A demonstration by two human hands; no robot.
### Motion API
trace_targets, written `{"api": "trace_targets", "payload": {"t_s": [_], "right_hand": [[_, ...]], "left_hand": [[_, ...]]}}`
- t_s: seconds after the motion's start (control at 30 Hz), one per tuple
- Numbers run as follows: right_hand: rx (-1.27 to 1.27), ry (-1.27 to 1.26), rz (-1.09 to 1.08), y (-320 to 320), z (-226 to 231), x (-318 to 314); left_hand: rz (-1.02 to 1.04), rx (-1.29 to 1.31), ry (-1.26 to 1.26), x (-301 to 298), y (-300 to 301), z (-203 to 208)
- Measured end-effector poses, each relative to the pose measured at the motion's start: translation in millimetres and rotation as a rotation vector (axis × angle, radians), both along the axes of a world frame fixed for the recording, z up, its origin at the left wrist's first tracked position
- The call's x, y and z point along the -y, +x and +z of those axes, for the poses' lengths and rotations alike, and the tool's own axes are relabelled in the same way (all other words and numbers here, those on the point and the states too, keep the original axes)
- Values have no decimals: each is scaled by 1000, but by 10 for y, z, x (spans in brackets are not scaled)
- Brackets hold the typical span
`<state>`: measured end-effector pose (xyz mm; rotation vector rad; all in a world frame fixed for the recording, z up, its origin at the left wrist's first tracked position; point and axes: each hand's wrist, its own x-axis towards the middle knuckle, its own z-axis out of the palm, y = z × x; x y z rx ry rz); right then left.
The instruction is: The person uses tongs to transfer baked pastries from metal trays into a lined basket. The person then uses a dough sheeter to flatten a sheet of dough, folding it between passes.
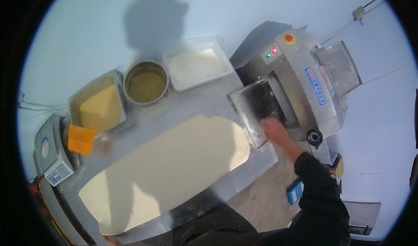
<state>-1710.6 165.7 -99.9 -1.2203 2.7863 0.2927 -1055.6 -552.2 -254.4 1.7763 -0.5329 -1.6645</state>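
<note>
A long, wide sheet of pale rolled dough (170, 167) lies slantwise across the worktable, with shadows falling over it. My right hand (274, 130) is at the near edge of the metal tray (248, 111) of a dough sheeter (300, 89). Its fingers look curled in, and whatever they hold is hidden. At the lower rim of the picture, only a small part of my left hand (112, 240) shows, touching or right beside the dough's near left corner. The fingers of that hand are out of sight.
Along the back stand a tub of yellow powder (101, 104), a round metal pot (146, 83) and a tub of white flour (198, 65). A flat orange square (81, 140) is beside the scale (54, 154) at left. Below the sheeter lies a blue box (295, 192).
</note>
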Motion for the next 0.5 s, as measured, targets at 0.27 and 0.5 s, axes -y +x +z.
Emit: {"api": "trace_targets", "payload": {"t_s": [0.27, 0.5], "right_hand": [[-638, 390, 154, -2456, 1298, 510], [33, -497, -124, -2963, 757, 353]], "left_hand": [[69, -24, 19, -618, -43, 316], [161, -377, 20, -893, 376, 152]]}}
